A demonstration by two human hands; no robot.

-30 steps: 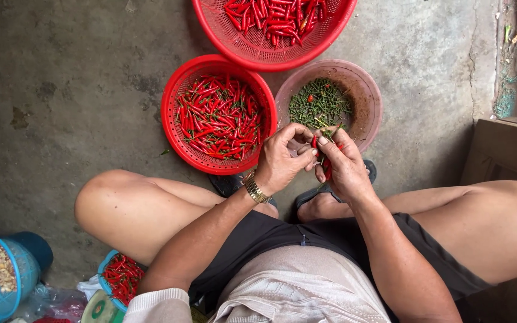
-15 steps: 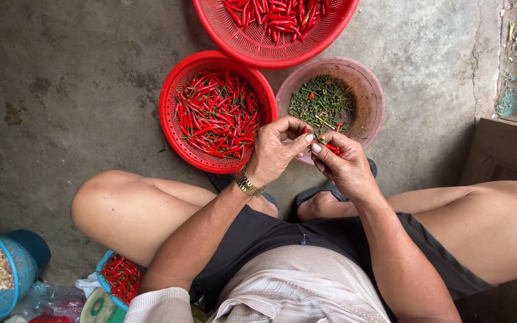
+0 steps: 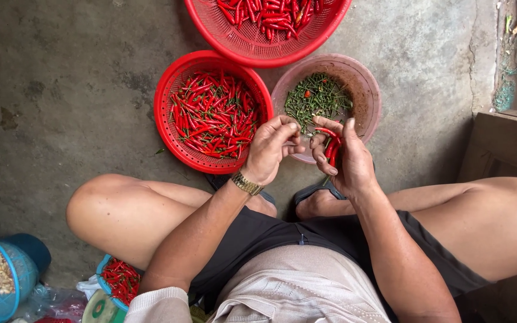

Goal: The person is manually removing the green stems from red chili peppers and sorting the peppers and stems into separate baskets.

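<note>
My right hand (image 3: 343, 157) is closed around a small bunch of red chilies (image 3: 332, 143) held above the near rim of a pink bowl (image 3: 366, 90) that holds green chili stems (image 3: 317, 98). My left hand (image 3: 272, 148), with a gold watch on its wrist, pinches at the top of that bunch with fingertips touching the right hand's. To the left of the hands sits a red basket (image 3: 169, 96) filled with red chilies (image 3: 213, 113).
A larger red basket (image 3: 240, 42) of chilies stands at the top. A blue basket (image 3: 1, 275) with pale bits and a small blue tub of chilies (image 3: 118, 281) lie at lower left. A wooden box (image 3: 510, 143) stands at right. My bare knees spread over the concrete floor.
Both hands have shifted slightly up toward the pink bowl and the fingers have reworked their hold on the chili bunch; the baskets have not moved.
</note>
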